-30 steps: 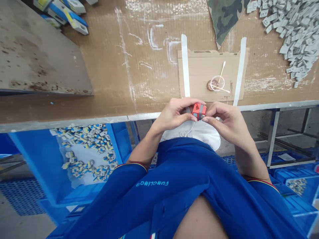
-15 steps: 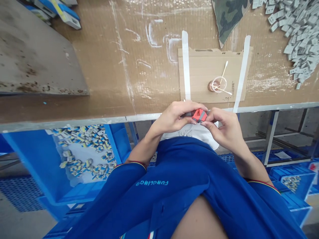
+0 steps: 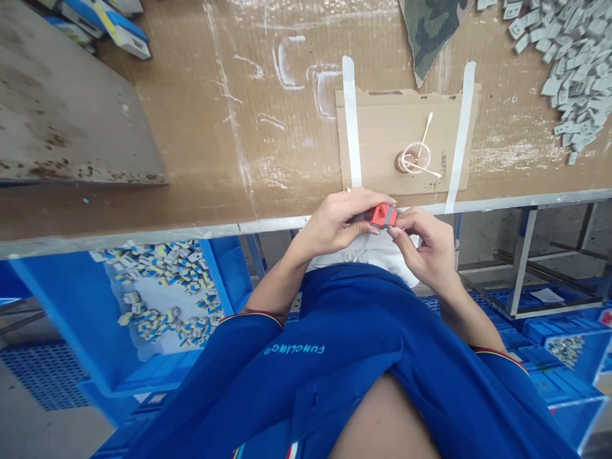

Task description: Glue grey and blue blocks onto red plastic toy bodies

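Blue bin (image 3: 224,274) w/ blue-yellow parts (image 3: 162,280) seen far left, below bench (image 3: 287,127). L hand (image 3: 329,223) nearly closed, red block (image 3: 382,215) w/ grey band pinched at bench edge; R hand (image 3: 425,242) curled, block's other end gripped. Block being worked in fingers, steady two-hand pinch needed next. Clear cup (image 3: 415,158) w/ swabs (image 3: 427,131) on cardboard (image 3: 373,127); grey tags (image 3: 574,70) far right.

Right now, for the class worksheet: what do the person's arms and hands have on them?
The left hand and right hand are bare, without gloves; a small ring shows on a left finger. The short blue sleeves end in thin red-and-yellow trim, and the blue shirt carries pale-blue lettering.
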Motion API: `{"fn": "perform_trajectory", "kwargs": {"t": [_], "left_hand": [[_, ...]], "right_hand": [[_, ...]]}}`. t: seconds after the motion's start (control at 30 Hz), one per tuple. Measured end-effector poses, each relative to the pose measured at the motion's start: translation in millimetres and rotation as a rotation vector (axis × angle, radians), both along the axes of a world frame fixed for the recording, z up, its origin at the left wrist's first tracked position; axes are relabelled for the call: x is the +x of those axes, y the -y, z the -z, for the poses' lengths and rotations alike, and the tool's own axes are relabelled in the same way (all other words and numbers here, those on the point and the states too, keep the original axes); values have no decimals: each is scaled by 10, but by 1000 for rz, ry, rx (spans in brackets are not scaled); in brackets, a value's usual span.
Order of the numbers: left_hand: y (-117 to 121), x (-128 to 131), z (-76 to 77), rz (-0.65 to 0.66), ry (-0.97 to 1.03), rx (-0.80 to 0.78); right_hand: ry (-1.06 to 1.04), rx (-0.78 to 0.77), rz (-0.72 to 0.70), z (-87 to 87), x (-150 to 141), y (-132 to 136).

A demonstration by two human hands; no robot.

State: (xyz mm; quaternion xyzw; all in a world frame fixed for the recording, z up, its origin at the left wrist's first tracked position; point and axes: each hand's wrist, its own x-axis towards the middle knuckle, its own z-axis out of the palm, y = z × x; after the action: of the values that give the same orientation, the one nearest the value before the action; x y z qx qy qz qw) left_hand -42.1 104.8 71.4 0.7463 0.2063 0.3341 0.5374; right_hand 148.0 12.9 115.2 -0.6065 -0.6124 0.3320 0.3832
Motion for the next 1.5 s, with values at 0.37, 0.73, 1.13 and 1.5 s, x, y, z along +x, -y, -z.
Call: {"fn": "perform_trajectory", "kwargs": {"t": [0.37,0.73,1.13,1.5], "left_hand": [[-28,-24,32,-13,60,-41],[-22,-59,-10,-5,70,-166],[16,-52,34,-54,16,-115],[-31,-91,16,-3,-51,-128]], "right_hand": [[109,139,-37,54,-63,-45],[63,166,-25,124,-123,-37],[291,131,-81,82,-62,-12],[290,199,-217,115,-28,-112]]}}
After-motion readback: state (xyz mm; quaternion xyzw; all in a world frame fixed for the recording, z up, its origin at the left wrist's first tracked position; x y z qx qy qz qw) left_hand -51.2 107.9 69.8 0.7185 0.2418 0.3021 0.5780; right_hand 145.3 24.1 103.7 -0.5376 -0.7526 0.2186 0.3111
